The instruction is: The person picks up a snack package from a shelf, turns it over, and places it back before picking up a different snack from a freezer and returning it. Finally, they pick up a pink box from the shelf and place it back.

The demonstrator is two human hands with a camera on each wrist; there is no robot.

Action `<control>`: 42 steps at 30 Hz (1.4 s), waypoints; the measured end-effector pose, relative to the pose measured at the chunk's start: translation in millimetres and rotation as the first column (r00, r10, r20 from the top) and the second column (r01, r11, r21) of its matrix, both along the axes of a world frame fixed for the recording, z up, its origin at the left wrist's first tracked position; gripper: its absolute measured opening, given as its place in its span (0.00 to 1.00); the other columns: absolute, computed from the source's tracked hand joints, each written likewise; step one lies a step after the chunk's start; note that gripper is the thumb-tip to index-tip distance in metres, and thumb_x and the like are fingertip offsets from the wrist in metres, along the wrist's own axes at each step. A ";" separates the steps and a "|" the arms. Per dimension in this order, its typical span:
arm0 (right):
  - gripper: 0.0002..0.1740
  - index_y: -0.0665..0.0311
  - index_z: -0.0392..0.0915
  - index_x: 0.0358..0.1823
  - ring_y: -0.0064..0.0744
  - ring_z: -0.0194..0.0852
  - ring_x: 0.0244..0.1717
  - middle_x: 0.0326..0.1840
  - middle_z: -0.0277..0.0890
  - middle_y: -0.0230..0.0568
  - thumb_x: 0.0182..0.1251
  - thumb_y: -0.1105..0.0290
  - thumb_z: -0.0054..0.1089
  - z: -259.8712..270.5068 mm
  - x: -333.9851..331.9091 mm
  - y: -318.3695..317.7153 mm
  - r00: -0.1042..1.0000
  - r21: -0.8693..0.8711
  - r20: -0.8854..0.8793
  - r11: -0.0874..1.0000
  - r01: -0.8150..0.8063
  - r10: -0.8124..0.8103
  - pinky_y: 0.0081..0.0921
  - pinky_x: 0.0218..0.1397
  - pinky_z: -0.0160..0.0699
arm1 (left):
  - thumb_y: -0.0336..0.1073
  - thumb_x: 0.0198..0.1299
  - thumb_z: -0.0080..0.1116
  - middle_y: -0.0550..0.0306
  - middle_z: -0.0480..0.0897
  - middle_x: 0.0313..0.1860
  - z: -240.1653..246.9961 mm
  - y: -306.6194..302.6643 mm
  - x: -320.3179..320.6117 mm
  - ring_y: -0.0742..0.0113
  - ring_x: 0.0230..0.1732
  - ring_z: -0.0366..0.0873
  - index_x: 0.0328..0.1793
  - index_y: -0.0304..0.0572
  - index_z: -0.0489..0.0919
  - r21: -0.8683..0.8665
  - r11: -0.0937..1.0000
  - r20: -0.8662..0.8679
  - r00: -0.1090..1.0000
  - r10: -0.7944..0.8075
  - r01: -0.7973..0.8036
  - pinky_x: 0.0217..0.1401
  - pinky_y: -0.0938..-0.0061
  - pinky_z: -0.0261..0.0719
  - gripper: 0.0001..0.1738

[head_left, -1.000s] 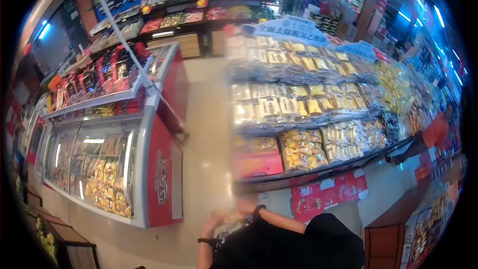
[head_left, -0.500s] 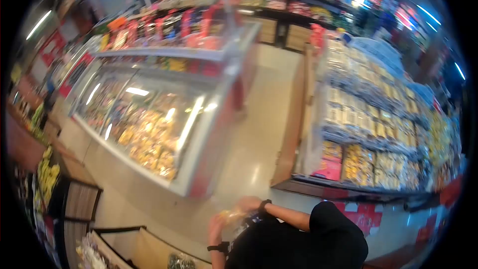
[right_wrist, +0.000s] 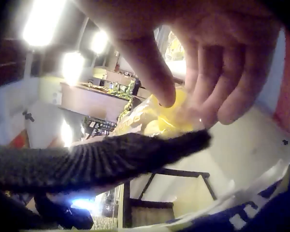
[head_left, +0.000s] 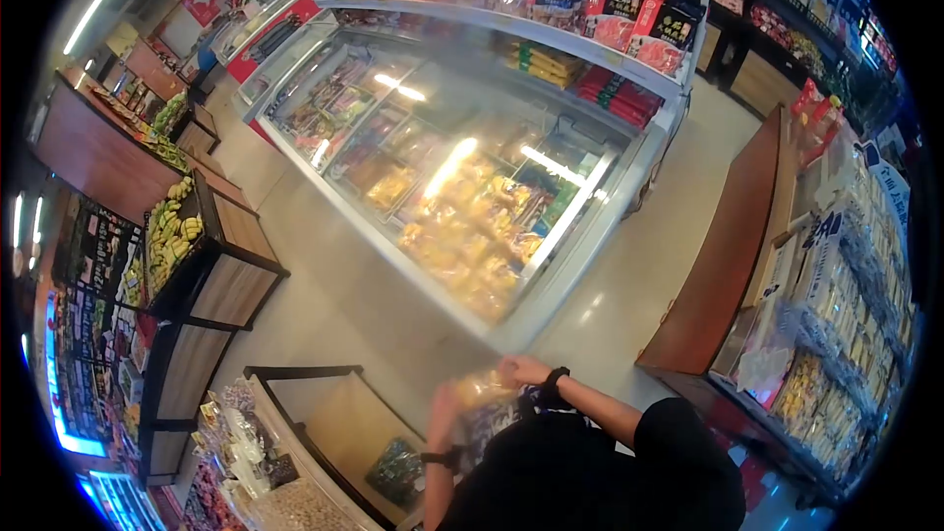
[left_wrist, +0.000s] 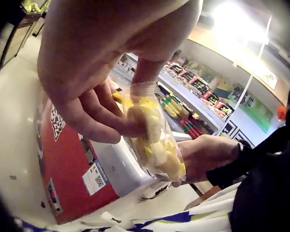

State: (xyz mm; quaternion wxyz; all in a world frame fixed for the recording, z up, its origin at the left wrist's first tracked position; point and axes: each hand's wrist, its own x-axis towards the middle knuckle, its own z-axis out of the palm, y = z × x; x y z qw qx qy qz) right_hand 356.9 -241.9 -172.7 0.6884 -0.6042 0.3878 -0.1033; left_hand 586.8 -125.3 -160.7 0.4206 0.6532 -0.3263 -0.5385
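Held between both hands in front of the body is a clear plastic packet (left_wrist: pixel 154 137) of yellow, rounded pieces. In the head view the same packet (head_left: pixel 487 390) is small and blurred. My left hand (left_wrist: pixel 96 82) grips one end, its fingers bent over the packet's side and its thumb behind. At the opposite end, my right hand (left_wrist: pixel 208 155) holds on. The right wrist view has the right hand's thumb and fingers (right_wrist: pixel 168 96) pinching the plastic, with yellow contents showing beneath. What the pieces are, I cannot tell.
A glass-topped chest freezer (head_left: pixel 433 187) stands just ahead, bagged goods on the shelf above it. A wooden-sided display stand (head_left: pixel 723 256) is at right. To the left are a banana stand (head_left: pixel 226 280) and, nearer, an open bin (head_left: pixel 334 413).
The head view has swung left and downward, so the freezer now fills the middle and the snack stand sits at the right edge. Both hands keep hold of the packet.
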 end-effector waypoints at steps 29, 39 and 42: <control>0.06 0.61 0.71 0.30 0.19 0.68 0.23 0.21 0.71 0.29 0.50 0.77 0.57 -15.0 238.7 -89.0 0.384 -0.270 -0.175 0.419 0.867 -0.907 0.20 0.24 0.66 | 0.27 0.59 0.52 0.60 0.79 0.37 47.2 -305.9 229.2 0.75 0.38 0.74 0.47 0.44 0.70 -0.048 0.638 -0.121 0.630 -0.767 0.768 0.40 0.80 0.71 0.10; 0.02 0.64 0.75 0.28 0.19 0.69 0.25 0.22 0.72 0.29 0.53 0.75 0.57 10.8 226.1 -92.6 0.315 -0.163 -0.104 0.329 0.930 -0.943 0.19 0.28 0.66 | 0.27 0.59 0.52 0.64 0.76 0.27 -1.4 -329.6 215.8 0.77 0.30 0.72 0.45 0.43 0.71 -0.164 0.583 -0.131 0.568 -0.812 0.796 0.33 0.81 0.70 0.08; 0.06 0.65 0.78 0.28 0.20 0.70 0.27 0.24 0.74 0.31 0.54 0.70 0.59 22.4 210.8 -95.7 0.295 -0.224 -0.146 0.322 0.920 -0.944 0.21 0.31 0.68 | 0.26 0.59 0.51 0.65 0.74 0.25 10.7 -344.1 195.1 0.77 0.29 0.71 0.44 0.43 0.71 -0.115 0.539 -0.112 0.528 -0.842 0.834 0.31 0.82 0.69 0.08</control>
